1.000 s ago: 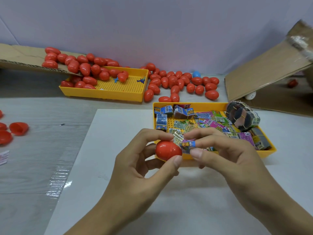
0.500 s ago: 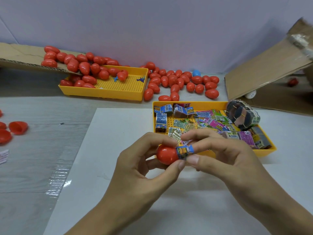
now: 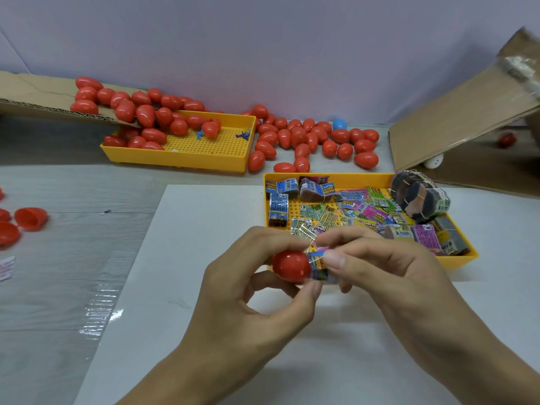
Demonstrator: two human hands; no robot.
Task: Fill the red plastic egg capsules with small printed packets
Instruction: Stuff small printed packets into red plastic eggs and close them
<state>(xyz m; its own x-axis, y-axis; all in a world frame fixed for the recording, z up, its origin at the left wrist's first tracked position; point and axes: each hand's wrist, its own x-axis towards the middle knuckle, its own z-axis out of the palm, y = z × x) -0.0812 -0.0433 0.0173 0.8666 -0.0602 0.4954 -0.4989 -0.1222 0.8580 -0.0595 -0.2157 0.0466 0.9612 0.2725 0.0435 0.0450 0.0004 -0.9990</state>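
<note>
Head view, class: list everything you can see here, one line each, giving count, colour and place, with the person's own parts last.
egg capsule half: one, red, held by left hand.
printed packet: one, blue and yellow, at the capsule's open end.
packet tray: one, yellow, right, full of packets.
egg tray: one, yellow, back left.
loose eggs: many, red, back centre.
blue egg: one, among them.
cardboard: brown, right.
left hand: grips capsule.
right hand: fingers pinch packet.
</note>
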